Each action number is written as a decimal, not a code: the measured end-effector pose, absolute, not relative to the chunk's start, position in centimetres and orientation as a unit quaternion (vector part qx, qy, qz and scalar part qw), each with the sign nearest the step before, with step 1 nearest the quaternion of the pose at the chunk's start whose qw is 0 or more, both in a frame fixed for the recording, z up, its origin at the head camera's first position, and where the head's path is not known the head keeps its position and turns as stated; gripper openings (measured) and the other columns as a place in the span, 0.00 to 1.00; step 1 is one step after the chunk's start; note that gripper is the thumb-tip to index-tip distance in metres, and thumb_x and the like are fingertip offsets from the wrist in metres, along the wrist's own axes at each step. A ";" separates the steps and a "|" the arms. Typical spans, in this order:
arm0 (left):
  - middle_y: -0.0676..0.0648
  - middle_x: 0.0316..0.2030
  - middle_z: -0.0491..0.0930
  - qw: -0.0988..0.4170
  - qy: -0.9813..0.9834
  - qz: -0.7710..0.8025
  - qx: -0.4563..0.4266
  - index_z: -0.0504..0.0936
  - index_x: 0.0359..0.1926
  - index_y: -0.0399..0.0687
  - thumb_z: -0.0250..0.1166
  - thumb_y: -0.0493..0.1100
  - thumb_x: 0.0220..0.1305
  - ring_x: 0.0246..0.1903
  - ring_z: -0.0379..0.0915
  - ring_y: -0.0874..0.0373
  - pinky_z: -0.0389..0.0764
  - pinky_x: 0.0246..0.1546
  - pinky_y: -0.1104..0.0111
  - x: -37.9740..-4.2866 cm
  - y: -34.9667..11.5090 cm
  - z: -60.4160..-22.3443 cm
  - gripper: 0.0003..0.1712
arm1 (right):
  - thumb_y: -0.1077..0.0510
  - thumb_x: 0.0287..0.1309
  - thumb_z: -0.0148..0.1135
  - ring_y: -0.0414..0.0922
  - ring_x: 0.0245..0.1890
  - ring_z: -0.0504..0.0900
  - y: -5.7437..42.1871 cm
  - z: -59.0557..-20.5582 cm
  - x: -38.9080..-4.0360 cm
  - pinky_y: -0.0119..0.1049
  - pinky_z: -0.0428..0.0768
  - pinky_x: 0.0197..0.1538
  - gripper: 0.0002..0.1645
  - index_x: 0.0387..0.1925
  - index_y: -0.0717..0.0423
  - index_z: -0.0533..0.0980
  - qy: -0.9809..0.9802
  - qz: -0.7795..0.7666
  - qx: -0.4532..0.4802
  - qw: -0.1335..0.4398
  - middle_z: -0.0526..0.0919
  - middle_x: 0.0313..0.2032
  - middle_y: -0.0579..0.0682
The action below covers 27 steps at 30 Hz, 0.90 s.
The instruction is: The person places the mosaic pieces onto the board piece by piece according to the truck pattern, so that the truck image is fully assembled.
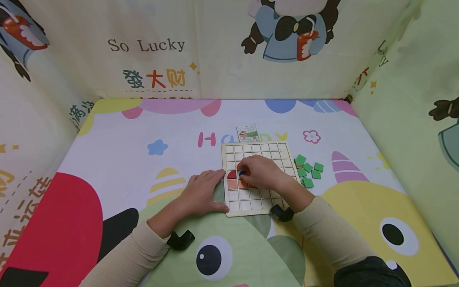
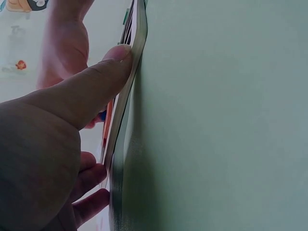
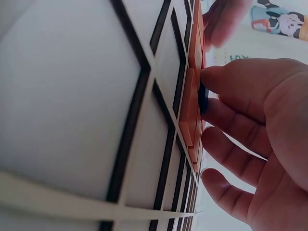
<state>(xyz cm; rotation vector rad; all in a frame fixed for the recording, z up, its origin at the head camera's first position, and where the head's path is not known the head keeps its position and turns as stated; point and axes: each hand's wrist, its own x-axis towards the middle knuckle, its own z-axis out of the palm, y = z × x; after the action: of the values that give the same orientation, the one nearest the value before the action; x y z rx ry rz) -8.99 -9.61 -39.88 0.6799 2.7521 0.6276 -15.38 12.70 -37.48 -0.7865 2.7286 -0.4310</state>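
Observation:
A pale wooden grid board [image 1: 234, 206] lies on the table, with square cells. My left hand [image 1: 204, 193] is spread along its left side, fingertips at the upper edge and thumb at the lower left corner; the left wrist view shows the thumb against the rim. Over the board, my right hand [image 1: 263, 171] pinches a small dark blue piece [image 3: 204, 98] between thumb and forefinger, its other fingers loosely bent. Orange square tiles [image 1: 232, 184] sit in a row of cells. Red pieces [image 1: 232, 174] are just above them, partly hidden by the right hand.
Several green square tiles [image 1: 307, 182] lie scattered beside the board's right edge, with a bit of orange among them. A small printed card [image 1: 248, 133] with a gridded picture lies behind the board. Printed fabric walls [image 1: 215, 71] enclose the back and sides.

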 end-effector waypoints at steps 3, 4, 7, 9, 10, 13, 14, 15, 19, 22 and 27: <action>0.47 0.70 0.66 0.117 0.941 0.215 0.233 0.60 0.76 0.48 0.76 0.67 0.46 0.69 0.58 0.49 0.62 0.60 0.46 -9.0 -9.6 -40.0 0.61 | 0.55 0.62 0.67 0.46 0.43 0.78 12.6 -37.4 -15.4 0.44 0.77 0.51 0.14 0.49 0.54 0.82 0.941 -0.148 -0.270 0.138 0.84 0.41 0.47; 0.47 0.70 0.66 0.116 0.941 0.215 0.234 0.60 0.76 0.48 0.76 0.67 0.46 0.69 0.58 0.49 0.62 0.60 0.46 -9.0 -9.6 -40.0 0.61 | 0.55 0.62 0.67 0.47 0.43 0.78 12.6 -37.3 -15.4 0.44 0.77 0.51 0.14 0.49 0.54 0.82 0.941 -0.147 -0.270 0.139 0.84 0.40 0.47; 0.47 0.70 0.66 0.116 0.941 0.215 0.234 0.61 0.75 0.48 0.77 0.67 0.46 0.69 0.58 0.49 0.63 0.60 0.46 -9.1 -9.6 -40.1 0.61 | 0.55 0.63 0.67 0.46 0.43 0.78 12.6 -37.3 -15.4 0.44 0.77 0.50 0.14 0.49 0.54 0.82 0.941 -0.146 -0.270 0.142 0.84 0.40 0.46; 0.47 0.70 0.66 0.116 0.941 0.215 0.233 0.61 0.75 0.48 0.77 0.67 0.46 0.69 0.58 0.49 0.62 0.60 0.47 -9.0 -9.6 -40.0 0.61 | 0.55 0.64 0.67 0.46 0.42 0.79 12.6 -37.3 -15.4 0.44 0.77 0.50 0.13 0.49 0.54 0.82 0.941 -0.146 -0.271 0.144 0.84 0.40 0.46; 0.47 0.70 0.66 0.117 0.941 0.216 0.232 0.60 0.76 0.48 0.77 0.67 0.46 0.69 0.58 0.49 0.62 0.60 0.47 -9.0 -9.6 -40.0 0.61 | 0.55 0.64 0.66 0.46 0.42 0.79 12.5 -37.3 -15.4 0.43 0.77 0.50 0.13 0.49 0.54 0.83 0.940 -0.147 -0.270 0.145 0.84 0.40 0.46; 0.47 0.70 0.66 0.119 0.941 0.217 0.231 0.60 0.76 0.48 0.77 0.67 0.46 0.69 0.58 0.49 0.62 0.60 0.47 -9.0 -9.6 -40.0 0.61 | 0.56 0.64 0.66 0.46 0.41 0.79 12.5 -37.3 -15.4 0.43 0.78 0.50 0.13 0.49 0.54 0.83 0.940 -0.150 -0.269 0.148 0.84 0.39 0.45; 0.47 0.70 0.66 0.119 0.941 0.217 0.230 0.60 0.76 0.48 0.77 0.67 0.46 0.69 0.58 0.49 0.62 0.60 0.47 -9.0 -9.6 -40.0 0.61 | 0.56 0.64 0.66 0.45 0.41 0.79 12.5 -37.3 -15.4 0.43 0.78 0.50 0.13 0.49 0.54 0.83 0.939 -0.152 -0.270 0.149 0.84 0.38 0.45; 0.47 0.70 0.66 0.119 0.941 0.217 0.230 0.60 0.76 0.48 0.77 0.67 0.46 0.69 0.58 0.49 0.62 0.60 0.47 -9.0 -9.6 -39.9 0.61 | 0.56 0.64 0.66 0.45 0.41 0.79 12.5 -37.2 -15.4 0.43 0.78 0.50 0.13 0.49 0.54 0.83 0.939 -0.154 -0.270 0.150 0.84 0.38 0.45; 0.47 0.70 0.65 0.120 0.941 0.218 0.230 0.60 0.76 0.48 0.77 0.67 0.47 0.69 0.57 0.49 0.62 0.61 0.47 -8.9 -9.6 -39.9 0.61 | 0.57 0.64 0.66 0.44 0.40 0.79 12.5 -37.2 -15.3 0.42 0.78 0.48 0.12 0.48 0.54 0.83 0.935 -0.159 -0.279 0.150 0.84 0.37 0.44; 0.47 0.70 0.66 0.119 0.941 0.218 0.231 0.60 0.76 0.48 0.77 0.67 0.47 0.69 0.58 0.49 0.62 0.61 0.47 -9.0 -9.6 -39.9 0.61 | 0.58 0.64 0.66 0.44 0.38 0.78 12.5 -37.1 -15.3 0.41 0.78 0.47 0.11 0.47 0.54 0.83 0.933 -0.161 -0.284 0.151 0.84 0.36 0.44; 0.47 0.70 0.66 0.120 0.940 0.219 0.230 0.60 0.76 0.48 0.77 0.67 0.47 0.69 0.58 0.49 0.62 0.61 0.47 -9.0 -9.6 -39.9 0.61 | 0.59 0.63 0.66 0.45 0.40 0.79 12.6 -37.0 -15.3 0.42 0.78 0.49 0.12 0.48 0.54 0.83 0.934 -0.162 -0.282 0.146 0.85 0.39 0.45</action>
<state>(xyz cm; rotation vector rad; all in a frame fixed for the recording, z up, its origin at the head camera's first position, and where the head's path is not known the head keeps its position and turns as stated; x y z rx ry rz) -8.98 -9.57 -39.86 0.6725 2.7481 0.6414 -15.26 12.62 -37.02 -0.8132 2.6900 -0.4668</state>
